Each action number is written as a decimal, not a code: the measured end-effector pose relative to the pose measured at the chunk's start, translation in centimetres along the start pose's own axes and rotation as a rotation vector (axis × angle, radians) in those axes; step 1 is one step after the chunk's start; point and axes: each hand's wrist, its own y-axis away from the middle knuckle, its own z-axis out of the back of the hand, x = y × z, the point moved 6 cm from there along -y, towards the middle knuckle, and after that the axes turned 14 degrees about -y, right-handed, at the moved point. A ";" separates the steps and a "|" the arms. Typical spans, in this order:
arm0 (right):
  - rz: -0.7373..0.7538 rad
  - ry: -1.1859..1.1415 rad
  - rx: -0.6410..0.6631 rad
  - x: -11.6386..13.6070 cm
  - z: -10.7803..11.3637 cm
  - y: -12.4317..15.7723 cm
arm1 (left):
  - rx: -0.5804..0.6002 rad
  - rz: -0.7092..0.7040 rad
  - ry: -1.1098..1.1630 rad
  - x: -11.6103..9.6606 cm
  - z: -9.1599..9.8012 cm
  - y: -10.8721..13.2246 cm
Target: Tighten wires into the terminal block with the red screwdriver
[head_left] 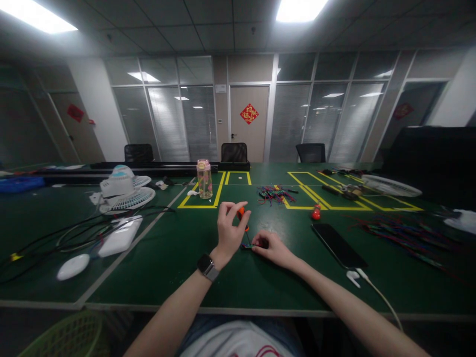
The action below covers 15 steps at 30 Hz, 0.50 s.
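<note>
My left hand (pixel 229 229) is raised upright over the green table (pixel 178 267), its fingers pinched round the orange handle of a small screwdriver (pixel 242 218) that points down. A watch sits on that wrist. The screwdriver's tip meets a small dark part (pixel 248 246) lying on the table. My right hand (pixel 271 248) rests on the table and pinches that part from the right, fingers closed on it.
A black phone (pixel 338 245) with a white cable lies right of my hands, a small red object (pixel 316 214) behind it. Bundles of coloured wires (pixel 274 193) lie further back and at far right. A pink bottle (pixel 204 178), desk fans (pixel 122 191), a white power bank (pixel 119 237) and cables lie left.
</note>
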 end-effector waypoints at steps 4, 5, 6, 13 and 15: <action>0.003 -0.004 0.009 0.1 0.0 0.0 | 0.058 -0.005 0.048 0.0 -0.2 0.1; 0.003 -0.007 0.008 0.0 0.0 0.0 | 0.072 -0.012 0.062 0.0 -0.3 0.1; 0.002 -0.010 0.008 0.0 0.0 0.0 | 0.080 -0.021 0.073 -0.1 -0.4 0.1; 0.005 -0.007 0.009 -0.2 0.0 0.0 | 0.011 -0.044 0.037 -0.4 -0.2 -0.1; 0.004 -0.009 0.007 -0.2 -0.1 0.0 | -0.010 -0.039 0.014 -0.4 0.0 0.0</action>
